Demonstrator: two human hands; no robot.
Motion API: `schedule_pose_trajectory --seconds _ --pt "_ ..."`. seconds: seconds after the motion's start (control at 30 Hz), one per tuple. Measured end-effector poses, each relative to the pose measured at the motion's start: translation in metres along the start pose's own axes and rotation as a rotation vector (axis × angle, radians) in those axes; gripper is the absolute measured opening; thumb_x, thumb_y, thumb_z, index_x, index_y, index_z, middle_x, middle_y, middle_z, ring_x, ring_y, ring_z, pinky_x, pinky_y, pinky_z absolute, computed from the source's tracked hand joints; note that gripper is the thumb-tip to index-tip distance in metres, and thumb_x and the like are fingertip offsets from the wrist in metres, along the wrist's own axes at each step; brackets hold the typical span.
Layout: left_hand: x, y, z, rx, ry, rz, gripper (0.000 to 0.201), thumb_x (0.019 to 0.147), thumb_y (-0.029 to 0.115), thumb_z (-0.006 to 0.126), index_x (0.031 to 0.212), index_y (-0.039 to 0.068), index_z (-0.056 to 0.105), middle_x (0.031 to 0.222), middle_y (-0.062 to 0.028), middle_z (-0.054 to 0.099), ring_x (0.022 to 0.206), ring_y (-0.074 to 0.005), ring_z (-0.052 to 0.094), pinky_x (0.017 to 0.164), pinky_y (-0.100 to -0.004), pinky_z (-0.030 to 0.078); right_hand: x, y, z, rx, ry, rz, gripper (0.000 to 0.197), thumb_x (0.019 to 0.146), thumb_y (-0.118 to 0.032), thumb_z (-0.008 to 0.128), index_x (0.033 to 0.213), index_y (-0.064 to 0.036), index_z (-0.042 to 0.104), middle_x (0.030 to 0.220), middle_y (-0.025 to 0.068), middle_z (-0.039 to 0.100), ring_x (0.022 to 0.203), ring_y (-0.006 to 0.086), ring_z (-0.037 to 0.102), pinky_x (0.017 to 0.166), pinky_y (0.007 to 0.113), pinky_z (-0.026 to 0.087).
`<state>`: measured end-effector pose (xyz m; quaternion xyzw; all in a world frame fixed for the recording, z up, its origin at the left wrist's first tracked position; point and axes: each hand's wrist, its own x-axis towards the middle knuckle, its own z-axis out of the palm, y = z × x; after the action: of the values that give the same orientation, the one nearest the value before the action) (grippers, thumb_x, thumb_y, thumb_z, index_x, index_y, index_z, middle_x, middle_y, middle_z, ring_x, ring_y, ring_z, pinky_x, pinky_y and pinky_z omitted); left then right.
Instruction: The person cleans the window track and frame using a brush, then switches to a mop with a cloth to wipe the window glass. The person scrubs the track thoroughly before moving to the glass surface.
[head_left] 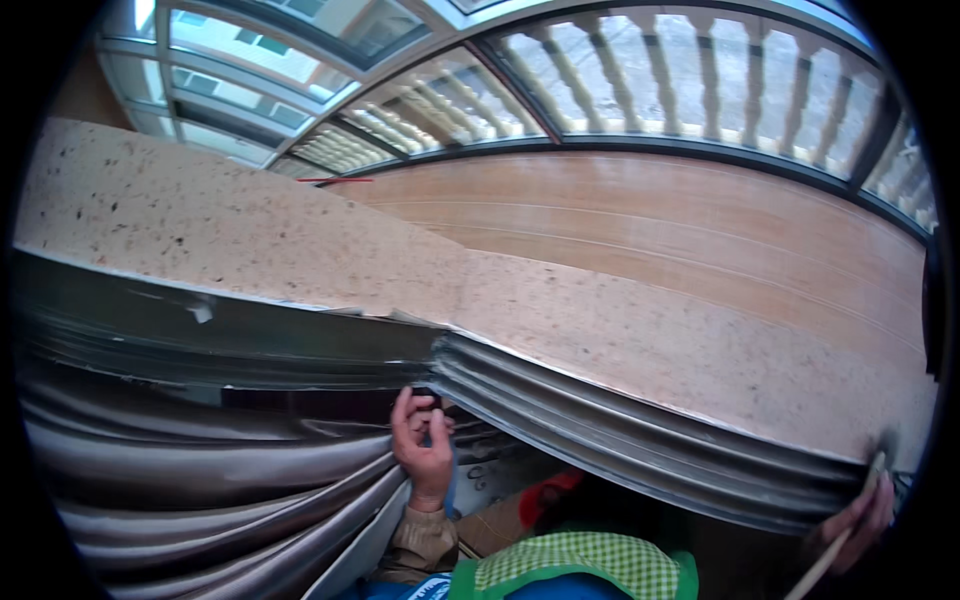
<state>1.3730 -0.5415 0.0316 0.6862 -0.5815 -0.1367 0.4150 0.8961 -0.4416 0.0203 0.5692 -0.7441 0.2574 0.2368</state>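
My right hand [862,522] grips the long pale handle [822,568] of a brush, close to the right end of a speckled stone-like ledge [620,305]. The brush's dark head [888,442] is blurred. My left hand [425,452] is raised with fingers bent and thumb apart, near the inner corner of a grey ribbed moulding [640,425] that runs under the ledge's edge. Its fingertips meet the end of a dark strip [310,402]; the exact contact is unclear. Beside that hand, a shiny grey-brown curtain [210,475] hangs in folds.
Beyond the ledge lies a tan panelled surface [640,200], bordered by dark-framed curved windows [550,120] with pale balusters [705,75] outside. A red strip [335,180] lies near the window frame. Green checked cloth [580,565] shows below my arms.
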Motion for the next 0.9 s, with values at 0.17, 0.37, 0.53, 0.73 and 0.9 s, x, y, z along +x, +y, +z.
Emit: schedule_pose_trajectory --seconds 0.17,0.37,0.53,0.73,0.9 --pt "0.003 0.001 0.003 0.067 0.038 0.151 0.029 0.095 0.0 0.049 0.124 0.0 0.053 0.108 -0.0092 0.056 0.077 -0.0111 0.054 0.065 -0.0224 0.047 0.03 -0.032 0.009 0.192 0.344 -0.068 0.019 0.084 0.0 0.052 0.098 0.0081 0.061 0.09 0.0176 0.06 0.077 0.0287 0.058 0.067 0.038 0.049" --pt "0.028 0.073 0.038 0.103 -0.293 0.643 0.027 0.095 0.014 0.048 0.11 -0.006 0.061 0.112 -0.0186 0.058 0.106 -0.0319 0.055 0.095 -0.0408 0.042 0.027 -0.023 -0.006 0.303 0.471 0.061 0.013 0.091 -0.001 0.051 0.103 0.0008 0.056 0.096 0.0131 0.055 0.084 0.0237 0.054 0.07 0.035 0.05" --pt "0.023 0.089 0.066 0.112 -0.461 0.696 0.037 0.097 0.023 0.046 0.117 -0.005 0.058 0.119 -0.0189 0.057 0.115 -0.0349 0.052 0.1 -0.0439 0.038 0.013 -0.015 -0.025 0.536 0.599 0.265 0.015 0.096 -0.013 0.045 0.103 -0.0014 0.051 0.099 0.0156 0.052 0.085 0.0239 0.05 0.071 0.034 0.048" --pt "0.017 0.078 0.078 0.333 -0.387 0.683 0.053 0.1 0.038 0.036 0.128 -0.004 0.052 0.128 -0.0205 0.053 0.121 -0.0359 0.049 0.104 -0.0452 0.033 0.001 -0.023 -0.045 0.607 0.656 0.163 0.02 0.098 -0.025 0.046 0.098 -0.0064 0.054 0.094 0.0127 0.052 0.08 0.023 0.048 0.069 0.036 0.048" --pt "0.02 0.074 0.081 0.335 -0.357 0.698 0.055 0.101 0.039 0.033 0.129 -0.004 0.05 0.129 -0.0213 0.053 0.121 -0.0381 0.048 0.104 -0.0453 0.033 0.001 -0.1 -0.038 1.678 0.096 0.211 0.034 0.095 -0.031 0.058 0.09 0.0009 0.068 0.101 0.0148 0.061 0.088 0.0231 0.056 0.077 0.038 0.05"
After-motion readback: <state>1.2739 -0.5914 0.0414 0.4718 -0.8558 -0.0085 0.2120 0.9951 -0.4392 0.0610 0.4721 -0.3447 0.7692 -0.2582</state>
